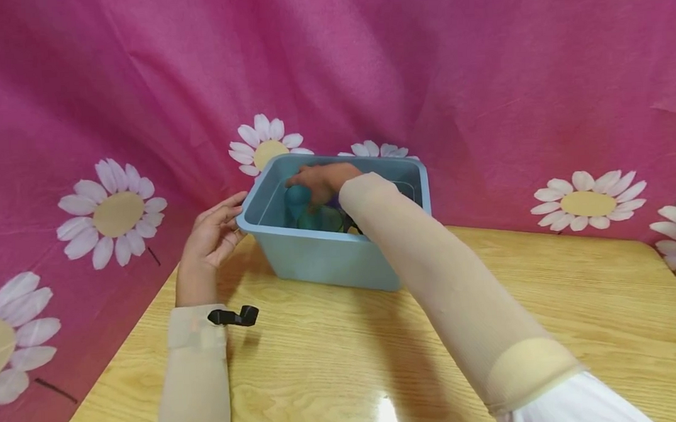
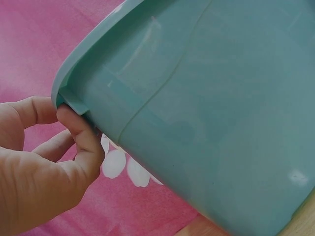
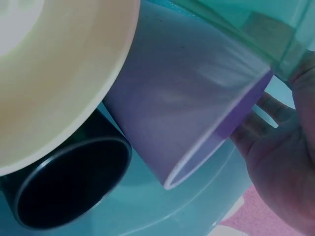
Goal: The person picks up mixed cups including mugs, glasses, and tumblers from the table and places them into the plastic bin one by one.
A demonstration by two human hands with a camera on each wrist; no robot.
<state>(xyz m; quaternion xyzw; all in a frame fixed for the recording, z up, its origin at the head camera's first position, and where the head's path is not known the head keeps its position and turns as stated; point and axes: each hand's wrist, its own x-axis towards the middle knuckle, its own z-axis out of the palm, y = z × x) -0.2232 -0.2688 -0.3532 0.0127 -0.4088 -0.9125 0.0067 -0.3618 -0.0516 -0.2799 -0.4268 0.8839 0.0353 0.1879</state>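
A blue-grey plastic bin (image 1: 329,262) stands on the wooden table. At its left end my left hand (image 1: 211,238) holds the rim, thumb tucked under the lip in the left wrist view. My right hand (image 1: 322,179) reaches down inside the bin, beside a teal rounded item (image 1: 298,198). In the right wrist view, its thumb lies against a clear green container (image 3: 251,29) and its fingers pass behind a purple cup (image 3: 192,93). Whether they grip anything is hidden. A black cup (image 3: 74,182) and a cream round dish (image 3: 74,98) lie close by.
The light wooden table (image 1: 299,351) extends in front and to the right of the bin. A pink cloth (image 1: 479,72) with large white daisies hangs behind and along the left side. A small black device (image 1: 235,316) is strapped to the left wrist.
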